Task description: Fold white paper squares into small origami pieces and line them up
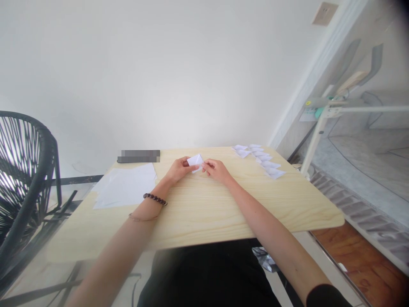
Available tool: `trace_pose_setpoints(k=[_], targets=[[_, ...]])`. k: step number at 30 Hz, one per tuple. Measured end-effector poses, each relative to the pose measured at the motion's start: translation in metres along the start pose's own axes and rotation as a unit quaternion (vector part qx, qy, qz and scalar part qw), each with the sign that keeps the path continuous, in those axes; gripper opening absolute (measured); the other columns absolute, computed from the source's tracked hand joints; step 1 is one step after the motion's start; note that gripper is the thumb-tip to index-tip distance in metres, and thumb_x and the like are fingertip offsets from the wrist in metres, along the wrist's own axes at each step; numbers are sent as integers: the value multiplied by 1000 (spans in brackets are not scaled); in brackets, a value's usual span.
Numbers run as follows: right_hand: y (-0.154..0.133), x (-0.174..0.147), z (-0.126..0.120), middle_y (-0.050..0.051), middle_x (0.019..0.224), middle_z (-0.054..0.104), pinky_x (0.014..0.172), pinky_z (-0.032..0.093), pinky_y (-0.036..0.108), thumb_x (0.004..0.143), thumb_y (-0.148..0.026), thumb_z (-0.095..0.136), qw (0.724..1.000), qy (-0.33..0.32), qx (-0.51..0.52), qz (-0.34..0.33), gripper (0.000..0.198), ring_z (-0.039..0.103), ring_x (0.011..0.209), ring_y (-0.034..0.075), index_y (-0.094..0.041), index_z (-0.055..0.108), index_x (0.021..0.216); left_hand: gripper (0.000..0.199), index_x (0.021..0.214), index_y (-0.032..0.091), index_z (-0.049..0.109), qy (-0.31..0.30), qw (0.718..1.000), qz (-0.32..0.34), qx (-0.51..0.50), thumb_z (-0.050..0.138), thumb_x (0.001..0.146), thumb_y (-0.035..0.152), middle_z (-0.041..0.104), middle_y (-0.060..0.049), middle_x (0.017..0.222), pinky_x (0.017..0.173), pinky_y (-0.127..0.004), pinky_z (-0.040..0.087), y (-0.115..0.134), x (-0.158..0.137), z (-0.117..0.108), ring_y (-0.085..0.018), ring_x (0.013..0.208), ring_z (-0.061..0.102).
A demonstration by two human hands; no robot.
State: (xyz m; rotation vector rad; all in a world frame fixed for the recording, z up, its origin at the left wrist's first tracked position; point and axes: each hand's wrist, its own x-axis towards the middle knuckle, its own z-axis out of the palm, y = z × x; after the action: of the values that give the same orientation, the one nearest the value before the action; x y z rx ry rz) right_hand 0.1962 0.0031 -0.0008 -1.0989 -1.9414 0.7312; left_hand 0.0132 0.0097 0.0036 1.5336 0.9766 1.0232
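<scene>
Between my two hands, over the middle of the table (204,213), is a small piece of folded white paper (195,161) with a crease showing. My left hand (179,170) grips its left side, thumb across the front. At its lower right edge, the fingertips of my right hand (216,169) pinch the paper. To the right lie several folded white paper pieces (263,157), lined up in overlapping rows. A loose stack of white paper sheets (128,185) rests on the left part of the table.
A dark blurred-out object (138,156) lies at the table's back left, near the wall (191,76). A dark woven chair (28,170) stands on the left. On the right are a white metal frame (315,145) and a grey pleated cloth (358,213).
</scene>
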Motion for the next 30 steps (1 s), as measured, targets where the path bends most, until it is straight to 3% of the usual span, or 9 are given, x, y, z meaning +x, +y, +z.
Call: trace_pose_setpoints(k=[6, 13, 18, 22, 26, 30], targets=[[2, 2, 5, 1, 78, 63, 61, 40, 20, 77, -37, 47, 997, 75, -9, -27, 24, 54, 64, 10, -17, 59, 83, 34, 84, 12, 61, 3, 998, 21, 57, 66, 61, 37, 65, -5, 86, 73, -31, 44, -5, 2, -1, -19, 80, 58], [12, 4, 3, -1, 61, 57, 55, 40, 21, 76, -37, 48, 997, 72, 40, 0, 23, 52, 54, 9, -16, 57, 74, 37, 92, 12, 61, -14, 999, 43, 29, 64, 65, 37, 65, -9, 94, 75, -32, 43, -6, 3, -2, -20, 84, 59], [15, 5, 5, 0, 71, 60, 56, 43, 22, 72, -35, 54, 992, 90, 93, 3, 24, 54, 56, 10, -18, 55, 88, 37, 89, 13, 62, 14, 995, 80, 53, 64, 64, 40, 65, -9, 90, 71, -31, 44, -5, 3, -4, -19, 79, 59], [13, 4, 6, 1, 74, 61, 60, 44, 23, 70, -34, 55, 993, 104, 63, -3, 20, 56, 61, 11, -19, 56, 83, 31, 82, 14, 64, 34, 985, 113, 129, 62, 66, 41, 65, -6, 85, 73, -31, 44, -7, 4, -7, -18, 78, 58], [13, 4, 6, 1, 75, 61, 63, 45, 24, 70, -34, 55, 992, 106, 71, -18, 18, 57, 65, 12, -18, 56, 78, 32, 86, 17, 65, 80, 968, 141, 193, 60, 67, 43, 60, -7, 94, 70, -27, 45, -7, 5, -9, -18, 84, 56], [14, 5, 6, 1, 69, 60, 60, 44, 23, 69, -37, 57, 990, 129, 44, -24, 21, 55, 62, 11, -17, 59, 76, 41, 96, 16, 63, 56, 971, 101, 210, 53, 72, 47, 61, -3, 71, 59, -24, 44, -6, 2, -8, -13, 62, 55]])
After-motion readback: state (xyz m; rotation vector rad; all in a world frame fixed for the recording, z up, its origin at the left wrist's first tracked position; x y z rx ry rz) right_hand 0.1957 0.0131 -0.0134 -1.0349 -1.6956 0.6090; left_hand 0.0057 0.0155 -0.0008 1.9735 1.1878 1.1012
